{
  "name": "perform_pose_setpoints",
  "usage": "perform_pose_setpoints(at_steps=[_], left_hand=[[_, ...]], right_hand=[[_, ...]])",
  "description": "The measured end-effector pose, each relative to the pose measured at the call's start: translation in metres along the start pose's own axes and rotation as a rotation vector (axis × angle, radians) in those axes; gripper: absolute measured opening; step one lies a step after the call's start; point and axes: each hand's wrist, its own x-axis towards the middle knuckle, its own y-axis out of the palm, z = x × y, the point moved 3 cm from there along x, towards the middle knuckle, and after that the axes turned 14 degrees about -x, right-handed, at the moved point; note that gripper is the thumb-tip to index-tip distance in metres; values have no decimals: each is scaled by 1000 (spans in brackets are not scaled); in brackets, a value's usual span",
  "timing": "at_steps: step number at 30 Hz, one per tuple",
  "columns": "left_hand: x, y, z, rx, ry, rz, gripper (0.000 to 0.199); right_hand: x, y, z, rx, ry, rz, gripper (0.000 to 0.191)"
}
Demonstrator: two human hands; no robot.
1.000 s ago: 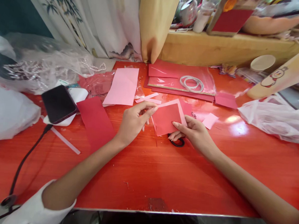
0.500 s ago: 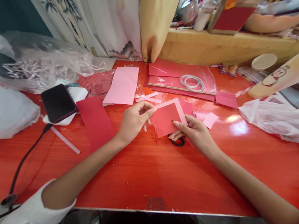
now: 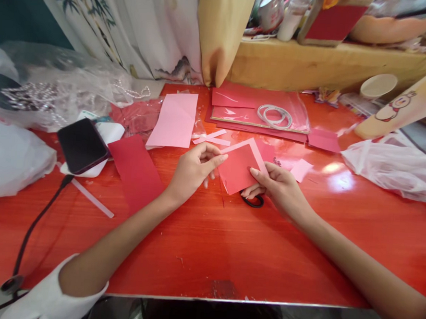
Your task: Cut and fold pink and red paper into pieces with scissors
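Between my hands, above the table, is a red paper square point(image 3: 238, 169) with light pink strips along its two upper edges. My left hand point(image 3: 197, 170) pinches its left corner between thumb and fingers. At the right corner my right hand point(image 3: 274, 183) grips it, the thumb lying on top. Black scissor handles point(image 3: 254, 201) show partly beneath my right hand; the blades are hidden. Loose pink strips point(image 3: 217, 141) lie just behind my left hand. A small pink piece point(image 3: 301, 170) rests to the right.
On the red table point(image 3: 192, 254) lie a long red sheet point(image 3: 136, 171), a pink sheet point(image 3: 174, 120) and a black phone point(image 3: 82, 145) with a cable. Red papers in plastic point(image 3: 237, 114) sit at the back under a white coil point(image 3: 274, 116). Plastic bags point(image 3: 396, 168) flank both sides.
The red square has tilted slightly and its lower part looks flatter. Both hands keep their grip and have barely moved.
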Motion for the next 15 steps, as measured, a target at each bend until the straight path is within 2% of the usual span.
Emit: perform_pose_setpoints(at_steps=[15], left_hand=[[-2,-2,-2,136,28,-60,21]], right_hand=[[-1,1,2,-1,14,15,22]])
